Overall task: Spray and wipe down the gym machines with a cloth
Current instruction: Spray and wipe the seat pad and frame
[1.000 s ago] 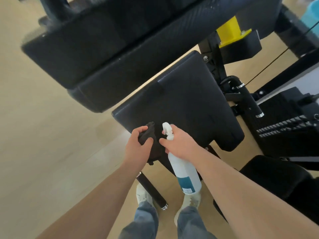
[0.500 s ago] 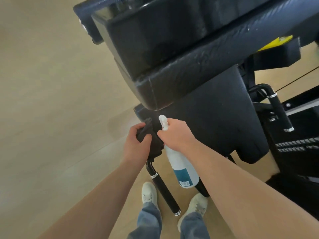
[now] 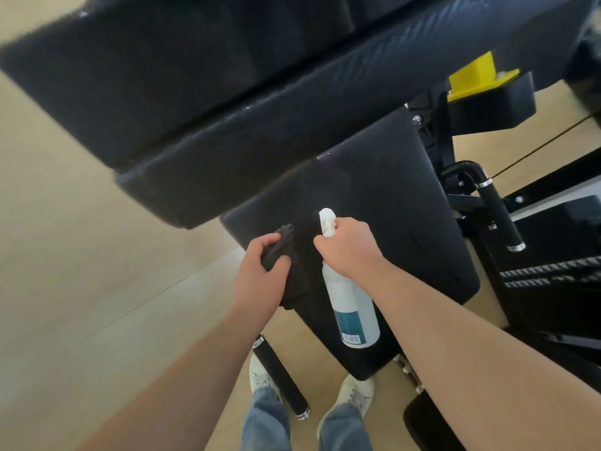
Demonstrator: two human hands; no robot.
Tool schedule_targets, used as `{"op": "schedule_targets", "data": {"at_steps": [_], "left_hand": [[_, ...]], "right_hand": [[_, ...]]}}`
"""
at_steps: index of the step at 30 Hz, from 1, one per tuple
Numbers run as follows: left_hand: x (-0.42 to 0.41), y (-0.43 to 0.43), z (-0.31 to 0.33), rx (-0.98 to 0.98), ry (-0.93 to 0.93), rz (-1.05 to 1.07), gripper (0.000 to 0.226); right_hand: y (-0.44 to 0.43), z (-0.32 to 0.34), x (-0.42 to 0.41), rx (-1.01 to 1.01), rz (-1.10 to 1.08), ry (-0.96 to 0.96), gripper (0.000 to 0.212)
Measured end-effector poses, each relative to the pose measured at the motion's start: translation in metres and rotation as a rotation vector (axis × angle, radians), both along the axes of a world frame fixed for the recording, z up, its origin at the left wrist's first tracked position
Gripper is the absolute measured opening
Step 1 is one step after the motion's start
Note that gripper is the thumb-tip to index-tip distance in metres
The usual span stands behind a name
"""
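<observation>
A: Looking for the dark cloth (image 3: 283, 242).

B: Bunched in the left hand (image 3: 260, 275), clamped between curled fingers and thumb, held against the near left corner of the black seat pad (image 3: 390, 203).

A: And in the right hand (image 3: 349, 247)?

B: Wrapped round the neck of a white spray bottle (image 3: 353, 307), fingers curled at the trigger. Nozzle up and aimed across the seat pad, body hanging down toward the floor, teal label and barcode facing the camera.

A: Bottle touching the pad?

B: Cannot tell. Held over the near edge, just beside the cloth hand but apart from it.

A: Anything else around?

B: Above, a long black upholstered pad (image 3: 227, 109), blurred, overhanging the seat. To the right, a yellow bracket (image 3: 471, 76) and a black handle with chrome rings (image 3: 499, 211). Down low, another black handle grip (image 3: 281, 379) close to two pale sneakers (image 3: 356, 392), with blue jeans (image 3: 270, 424) at the bottom edge, all on a light wood floor (image 3: 81, 255).
</observation>
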State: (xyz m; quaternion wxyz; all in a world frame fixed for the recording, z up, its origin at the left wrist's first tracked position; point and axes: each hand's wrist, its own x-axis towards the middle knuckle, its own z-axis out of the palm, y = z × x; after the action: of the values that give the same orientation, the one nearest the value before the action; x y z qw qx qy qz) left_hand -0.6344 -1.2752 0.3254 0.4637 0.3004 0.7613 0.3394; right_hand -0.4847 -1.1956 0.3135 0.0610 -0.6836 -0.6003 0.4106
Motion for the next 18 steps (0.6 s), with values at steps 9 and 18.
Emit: {"op": "schedule_targets", "data": {"at_steps": [9,18], "left_hand": [[0.052,0.033,-0.007,0.023,0.006,-0.014,0.033],[0.085,0.067,-0.014,0.023,0.019,-0.014,0.033]], "right_hand": [[0.038,-0.015,0.047,0.030,-0.012,-0.027,0.023],[0.080,-0.018,0.083,0.094,-0.024,0.011,0.022]]}}
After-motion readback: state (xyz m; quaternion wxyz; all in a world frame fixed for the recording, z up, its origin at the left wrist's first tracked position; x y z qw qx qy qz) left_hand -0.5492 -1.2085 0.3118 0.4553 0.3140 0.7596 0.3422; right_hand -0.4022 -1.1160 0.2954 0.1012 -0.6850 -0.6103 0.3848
